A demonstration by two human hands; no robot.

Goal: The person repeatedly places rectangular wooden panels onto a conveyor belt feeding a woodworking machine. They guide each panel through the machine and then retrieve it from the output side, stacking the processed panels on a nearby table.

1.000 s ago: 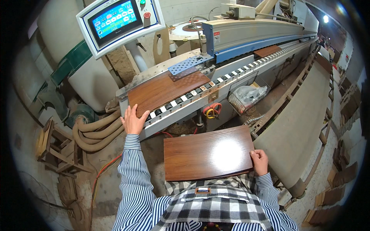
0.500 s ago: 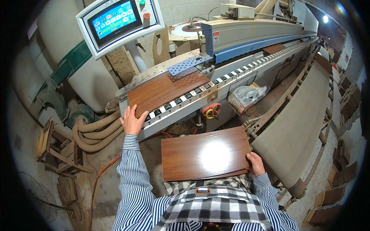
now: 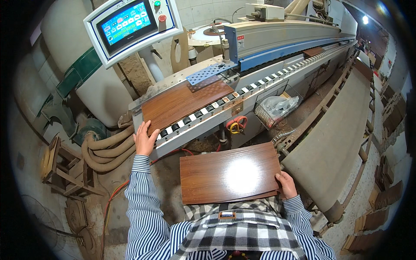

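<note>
A brown wood-grain board point(image 3: 184, 104) lies on the infeed end of a long edge-banding machine point(image 3: 286, 50), its far corner under a blue perforated plate point(image 3: 210, 73). At the board's near left corner, my left hand point(image 3: 145, 138) rests with fingers spread, beside the black-and-white roller track point(image 3: 195, 116). In front of my body is a short stack of glossy brown boards point(image 3: 208, 175), the top one catching a bright reflection. My right hand point(image 3: 286, 185) grips the stack's right edge, thumb on top and fingers mostly hidden beneath.
A control screen point(image 3: 128, 27) stands at upper left. A wire basket point(image 3: 277, 106) with clear plastic hangs on the machine's front. To the right runs a long belt conveyor point(image 3: 329, 138). Beige hoses point(image 3: 108, 149) and a wooden stool point(image 3: 69, 167) are at left. Another board point(image 3: 313, 52) lies farther along the track.
My left hand has shifted slightly left and toward me along the board's end. The board farther down the track has moved away. My right hand keeps its grip on the stack.
</note>
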